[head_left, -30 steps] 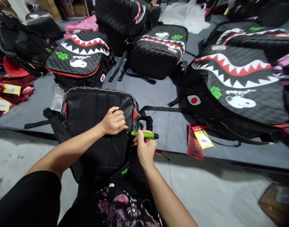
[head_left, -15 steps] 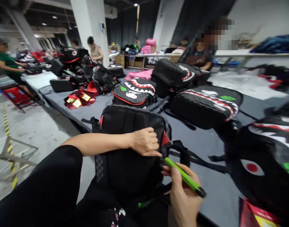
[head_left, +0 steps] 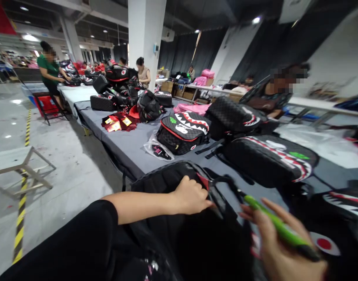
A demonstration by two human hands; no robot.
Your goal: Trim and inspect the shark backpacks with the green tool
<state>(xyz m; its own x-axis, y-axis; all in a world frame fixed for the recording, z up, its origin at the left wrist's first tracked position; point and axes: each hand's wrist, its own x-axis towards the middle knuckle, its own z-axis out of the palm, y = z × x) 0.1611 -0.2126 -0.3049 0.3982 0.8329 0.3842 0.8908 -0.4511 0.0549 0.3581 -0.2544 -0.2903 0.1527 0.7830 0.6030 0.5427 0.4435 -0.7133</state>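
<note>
A black backpack (head_left: 164, 179) lies tilted in front of me, its padded face toward me and a red triangle of fabric near its upper right corner. Across it reaches my left arm, and my left hand (head_left: 192, 197) is closed on the bag's right edge. In my right hand (head_left: 280, 238), held out to the right of the bag, is a green pen-like tool (head_left: 275, 219) with a black end. Its thin tip points up and left, apart from the bag. Motion blurs this hand and the tool, so the tool's exact kind is unclear.
Shark-mouth backpacks (head_left: 183, 127) stand on the grey table (head_left: 129, 150), several to the right. Beside one is a clear plastic pouch (head_left: 159, 150). Red tagged pieces (head_left: 119, 121) lie farther left. A co-worker (head_left: 268, 91) sits across the table; a stool (head_left: 18, 164) stands left.
My right hand has drawn the green tool away rightward from the bag's edge. The backpack has tipped, my left hand still on its edge. My view has turned left.
</note>
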